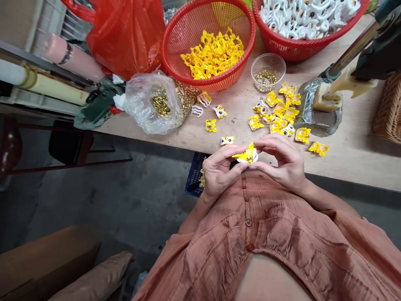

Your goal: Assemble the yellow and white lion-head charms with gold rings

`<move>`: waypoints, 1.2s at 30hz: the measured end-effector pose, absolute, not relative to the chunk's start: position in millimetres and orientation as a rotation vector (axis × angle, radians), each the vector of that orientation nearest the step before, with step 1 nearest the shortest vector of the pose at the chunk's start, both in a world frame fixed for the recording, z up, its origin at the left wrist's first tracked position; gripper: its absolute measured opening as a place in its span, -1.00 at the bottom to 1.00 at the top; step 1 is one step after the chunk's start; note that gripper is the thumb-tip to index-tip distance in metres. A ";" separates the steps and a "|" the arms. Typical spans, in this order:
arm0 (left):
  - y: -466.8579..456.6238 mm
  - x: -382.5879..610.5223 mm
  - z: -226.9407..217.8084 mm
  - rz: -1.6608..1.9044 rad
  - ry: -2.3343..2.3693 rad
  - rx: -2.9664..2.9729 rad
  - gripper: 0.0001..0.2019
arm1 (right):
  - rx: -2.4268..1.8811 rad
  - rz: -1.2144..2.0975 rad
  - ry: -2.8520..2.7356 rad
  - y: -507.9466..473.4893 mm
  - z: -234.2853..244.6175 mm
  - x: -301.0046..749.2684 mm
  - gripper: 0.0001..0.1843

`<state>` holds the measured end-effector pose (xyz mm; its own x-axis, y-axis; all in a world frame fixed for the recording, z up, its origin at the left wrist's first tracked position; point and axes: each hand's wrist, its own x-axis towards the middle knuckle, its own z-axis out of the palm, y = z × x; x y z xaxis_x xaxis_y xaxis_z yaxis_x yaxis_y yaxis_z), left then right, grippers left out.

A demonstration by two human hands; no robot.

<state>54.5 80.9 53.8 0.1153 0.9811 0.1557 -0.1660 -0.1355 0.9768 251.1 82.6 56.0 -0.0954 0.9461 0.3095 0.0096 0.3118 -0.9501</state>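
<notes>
Shirt (216,242) nearest. My left hand (219,169), right hand (286,163) pinching one toy (247,156). Other toys (280,109) on table (354,152) look joined; many yellow pieces (216,54), white pieces (305,19) left, loose in baskets (219,84).

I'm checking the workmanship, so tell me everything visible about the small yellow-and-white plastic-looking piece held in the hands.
The small yellow-and-white plastic-looking piece is glossy, with a yellow body and a rounded white part below and toward the right hand. One pointed yellow tip stands up; another points toward the left hand. Fingers of both hands grip it from either side, near the front edge of the pale wooden table. Finer details are too small to tell.
</notes>
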 end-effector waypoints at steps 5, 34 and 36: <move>78.5 56.2 54.3 1.335 0.978 1.356 -0.64 | -0.945 1.132 -1.326 75.9 51.2 242.0 -0.65; 82.0 59.4 48.2 1.088 0.908 1.144 -0.63 | -0.696 1.773 -0.947 100.7 26.5 255.9 -0.73; 81.0 62.9 44.2 1.089 0.939 1.025 -0.65 | -0.729 1.692 -0.961 99.9 24.1 255.8 -0.72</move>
